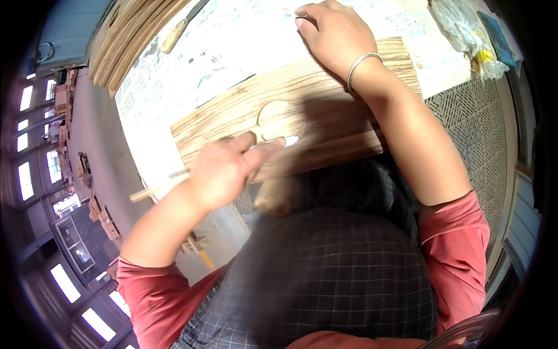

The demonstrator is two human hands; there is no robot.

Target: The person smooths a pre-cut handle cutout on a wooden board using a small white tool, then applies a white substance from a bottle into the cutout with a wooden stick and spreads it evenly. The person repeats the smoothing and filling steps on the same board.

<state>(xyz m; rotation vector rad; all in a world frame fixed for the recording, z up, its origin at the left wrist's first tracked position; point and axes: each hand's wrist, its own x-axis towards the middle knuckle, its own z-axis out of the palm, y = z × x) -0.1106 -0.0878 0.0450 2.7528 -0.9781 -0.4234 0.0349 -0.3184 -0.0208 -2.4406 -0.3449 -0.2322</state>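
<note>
Wood-grained board (226, 119) lies along the bench's (143, 110) near edge; left hand (224, 166) overlies it, finger grip indiscernible; right hand (343, 36) crosses to open bench beyond, fingers slightly apart.

Harsh, bright light falls on the wooden board (232, 113) and washes the desk (136, 113) beyond it almost to blank white. A soft-edged shadow (340, 110) darkens much of the board's right half. Far to the left of the board, windows (24, 180) glow as white patches amid gloom. At the board's near edge, the person's left grip (224, 171) is blurred; nearer than the board, a hazy smear softens the dark checked clothing (360, 267). Wide-lens distortion curves outlying straight edges, and the corners fall to black.
</note>
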